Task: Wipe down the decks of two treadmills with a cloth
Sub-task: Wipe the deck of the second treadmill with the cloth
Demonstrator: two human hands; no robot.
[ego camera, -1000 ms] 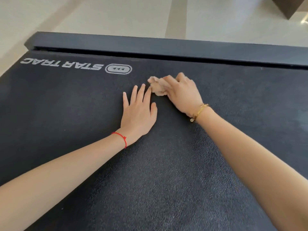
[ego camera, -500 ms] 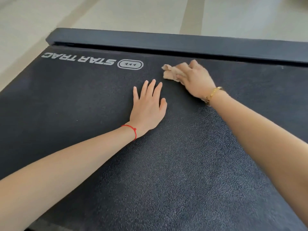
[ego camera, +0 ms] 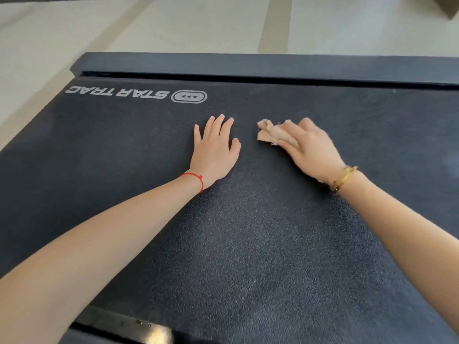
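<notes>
Head view: right hand (ego camera: 313, 147) grips crumpled tan cloth (ego camera: 269, 134); left hand (ego camera: 214, 150) flat.

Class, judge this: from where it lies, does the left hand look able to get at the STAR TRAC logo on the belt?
Probably yes. The left hand rests flat on the belt, and only bare belt lies between it and the logo.

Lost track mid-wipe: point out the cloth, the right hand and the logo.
cloth (ego camera: 269, 134), head view, bunched middle.
right hand (ego camera: 313, 150), head view, back of hand.
logo (ego camera: 189, 96), head view, oval badge.
</notes>
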